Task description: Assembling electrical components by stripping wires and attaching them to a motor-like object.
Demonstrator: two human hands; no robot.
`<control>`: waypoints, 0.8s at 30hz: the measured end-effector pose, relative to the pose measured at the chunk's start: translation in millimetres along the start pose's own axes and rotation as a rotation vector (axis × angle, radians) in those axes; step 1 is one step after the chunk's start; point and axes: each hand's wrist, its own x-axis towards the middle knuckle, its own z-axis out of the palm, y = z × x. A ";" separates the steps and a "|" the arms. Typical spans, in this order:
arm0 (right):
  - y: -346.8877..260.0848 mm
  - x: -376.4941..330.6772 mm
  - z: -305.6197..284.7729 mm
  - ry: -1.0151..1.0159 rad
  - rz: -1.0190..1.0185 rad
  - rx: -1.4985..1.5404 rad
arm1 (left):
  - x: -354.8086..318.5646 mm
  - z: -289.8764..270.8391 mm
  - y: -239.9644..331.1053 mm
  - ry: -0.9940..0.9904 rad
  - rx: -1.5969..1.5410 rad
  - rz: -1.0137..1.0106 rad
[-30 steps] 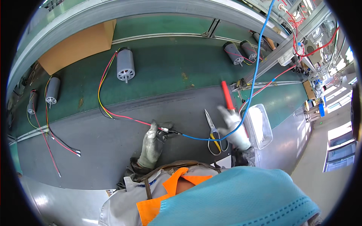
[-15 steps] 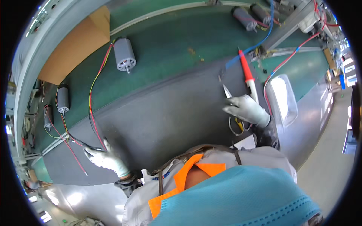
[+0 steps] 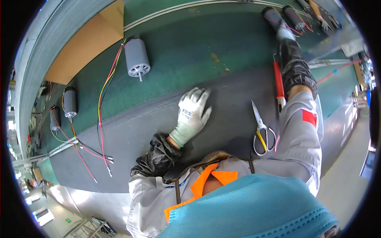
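My left hand (image 3: 193, 114), in a white glove, lies on the dark grey mat (image 3: 139, 131) with its fingers stretched and nothing in them. Far off at the upper right, my gloved right hand (image 3: 285, 32) reaches to the shaft end of a grey cylindrical motor (image 3: 271, 16); its fingers are too hidden to show a grip. Scissors (image 3: 260, 129) with one yellow handle part lie on the mat, left of my right forearm. A red-handled, pen-like tool (image 3: 278, 81) is partly covered by that forearm.
A larger motor (image 3: 137, 57) with coloured leads stands on the green surface (image 3: 178, 43). Two more motors, one a grey motor (image 3: 70, 102), are at the left. Another motor (image 3: 294, 18) lies beside the reached one, near another person's gloved hand (image 3: 324, 24). A cardboard sheet (image 3: 89, 43) stands upper left.
My right hand has left the scissors and stretched out to the far motor. My left hand has let go of the motor leads and moved right, onto the middle of the mat.
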 end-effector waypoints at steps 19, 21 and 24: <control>-92.9 -308.9 -71.7 -0.592 0.044 1.242 | 9.7 21.2 -15.4 0.383 -0.155 -0.011; -101.6 -393.9 -99.8 -0.793 -0.087 1.083 | 9.2 5.3 -2.4 0.454 -0.105 0.035; -97.4 -483.8 -106.2 -0.788 -0.315 0.891 | -15.5 -34.1 25.9 0.398 -0.008 0.114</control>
